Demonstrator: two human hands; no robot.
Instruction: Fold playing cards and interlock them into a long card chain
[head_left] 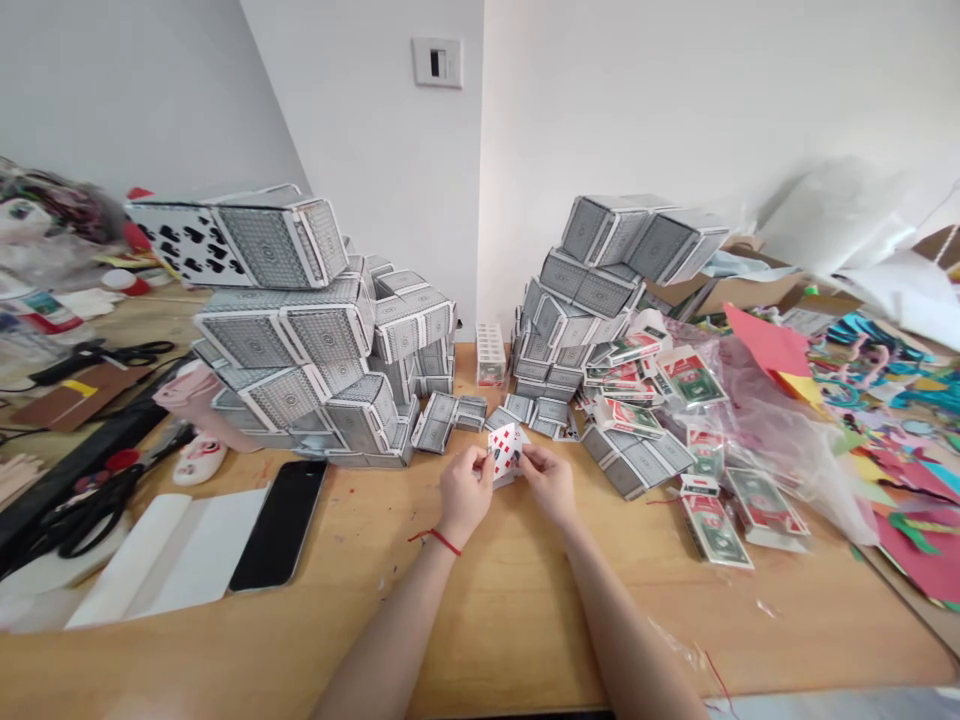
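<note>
Between my two hands, above the middle of the wooden table, are playing cards point(501, 446) with red diamonds facing me. My left hand point(465, 490), with a red string at the wrist, pinches their left edge. On the other side, my right hand point(549, 482) has its fingers closed at the right edge, by a card with a black suit mark. Just beyond lie small boxes folded from cards point(519, 408). Stacked card boxes rise in a left pile point(322, 330) and a right pile point(574, 300), grey patterned backs outward.
A black phone point(279, 525) and white paper point(169, 550) lie left, near black scissors point(105, 510). Red and green card packs point(712, 530) are heaped right, beside clear plastic and coloured paper point(772, 350). A clear box point(490, 355) stands near the wall.
</note>
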